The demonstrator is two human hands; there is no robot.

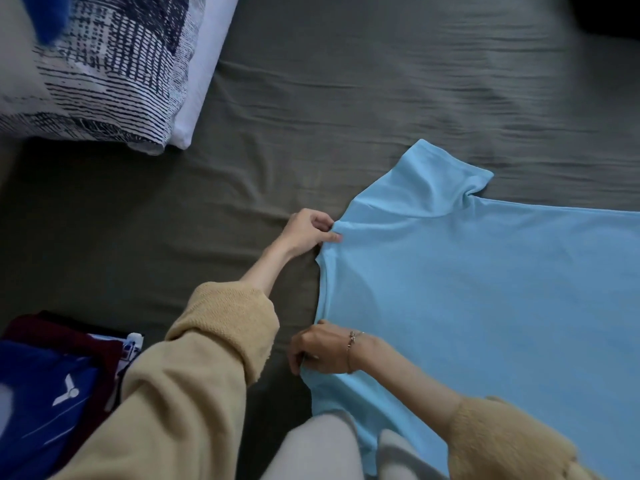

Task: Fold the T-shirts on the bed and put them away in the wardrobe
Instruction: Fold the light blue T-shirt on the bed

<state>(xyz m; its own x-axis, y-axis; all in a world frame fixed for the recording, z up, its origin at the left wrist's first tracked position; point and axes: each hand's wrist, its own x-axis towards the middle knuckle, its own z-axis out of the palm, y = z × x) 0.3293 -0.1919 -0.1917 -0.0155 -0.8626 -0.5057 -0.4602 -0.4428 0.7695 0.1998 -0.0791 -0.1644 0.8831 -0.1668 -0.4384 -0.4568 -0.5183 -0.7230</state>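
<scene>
Light blue T-shirt [485, 292]: spread flat on the grey bed sheet [346, 98], filling the 3 to 5 o'clock part of the view; collar end toward 9 o'clock, one short sleeve pointing to 12 o'clock, hem out of frame at right.
Left hand [308, 232]: just above centre, pinching the far shoulder edge beside the collar between thumb and fingers; likely gripped there to draw the cloth taut.
Right hand [320, 348]: at 6 o'clock of centre, bracelet on the wrist, fingers curled round the near shoulder edge; matching hold, so both shoulders can be pulled level.
Purpose of hold: probably smoothing and squaring the garment before the first fold.
Stage: judged early for this shirt; no fold yet visible, wardrobe not in view.
Pile of clothes [59, 386]: at 8 o'clock, dark blue with a white logo over maroon; whether folded, cannot tell.
Patterned pillow [114, 67]: at 11 o'clock, well apart from the shirt.
Risk: uneven tension could leave the creases near the far sleeve.
</scene>
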